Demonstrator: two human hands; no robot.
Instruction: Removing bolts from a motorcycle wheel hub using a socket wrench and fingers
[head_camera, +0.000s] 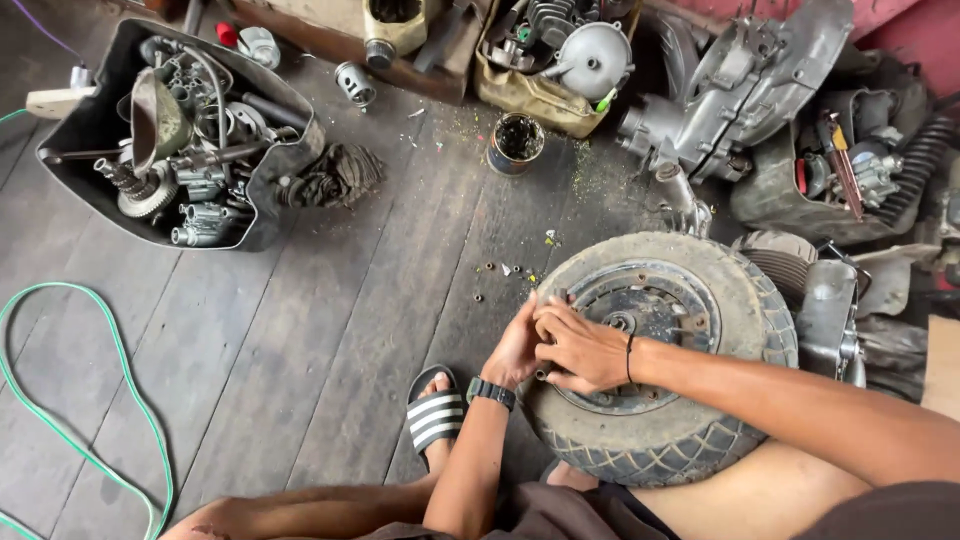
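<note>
**Fingers bunched at the rim of a small wheel**

Fingers (548, 312) of both hands are curled close together at the left edge of the wheel's metal hub; whether they pinch some small part between them cannot be told. Far left, a green hose (112, 352) loops over the plank floor (300, 330). Above it sits a black tub (280, 165) crowded with gears, springs and other metal parts, a dark rag (335, 175) against its right side. A striped sandal (435, 418) rests on the boards just left of the hands. The left hand (518, 350), a dark watch (491, 392) on its wrist, meets the right hand (582, 350), which lies over the hub. Under both lies the wheel (660, 350), flat on its side with a worn, dusty tyre, close against the person's legs. Small nuts (505, 270) are scattered just above the hands, a tin can (516, 142) further up. Right of the wheel stands a grey engine casing (745, 85).
</note>
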